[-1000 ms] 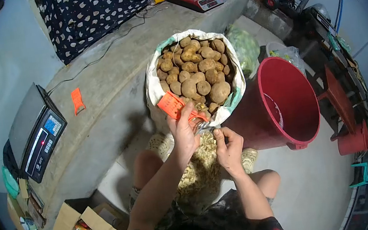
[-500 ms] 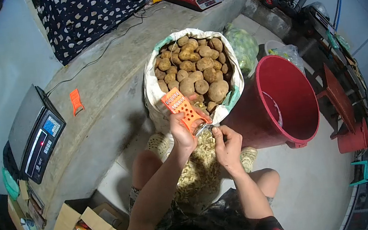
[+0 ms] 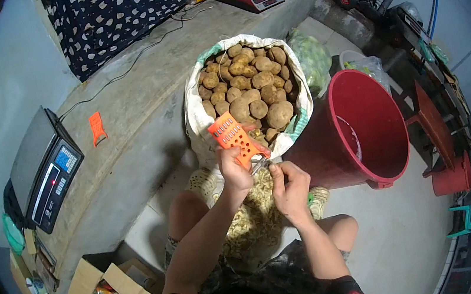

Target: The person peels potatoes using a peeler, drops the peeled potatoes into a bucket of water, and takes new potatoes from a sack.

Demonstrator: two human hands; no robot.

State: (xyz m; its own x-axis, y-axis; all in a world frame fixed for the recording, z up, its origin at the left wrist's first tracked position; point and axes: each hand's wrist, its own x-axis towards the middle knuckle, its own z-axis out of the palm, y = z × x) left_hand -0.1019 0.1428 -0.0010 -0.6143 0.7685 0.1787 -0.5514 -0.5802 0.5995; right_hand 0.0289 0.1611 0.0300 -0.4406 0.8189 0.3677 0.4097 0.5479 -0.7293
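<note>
My left hand [image 3: 235,169] is wrapped round an orange peeler [image 3: 232,137] with grater holes and slots in its flat body. The peeler's narrow metal blade end points down to the right. At that end my right hand [image 3: 290,190] is closed, thumb against the fingers; what it pinches is too small to make out. Behind the peeler stands a white woven sack [image 3: 199,143], opened wide and full of brown potatoes [image 3: 251,82]. Below both hands, between my feet, lies a heap of pale peelings [image 3: 257,218].
To the right stands a large red bin [image 3: 370,129], with a bag of green vegetables [image 3: 311,63] behind it. A second orange peeler [image 3: 97,128] and a digital scale [image 3: 51,171] sit on the concrete ledge [image 3: 138,88]. At lower left is an open cardboard box [image 3: 126,289] of peppers.
My right hand has shifted slightly left and down at the blade end. The left hand and peeler have barely moved. A bit of green now shows by my right shoe.
</note>
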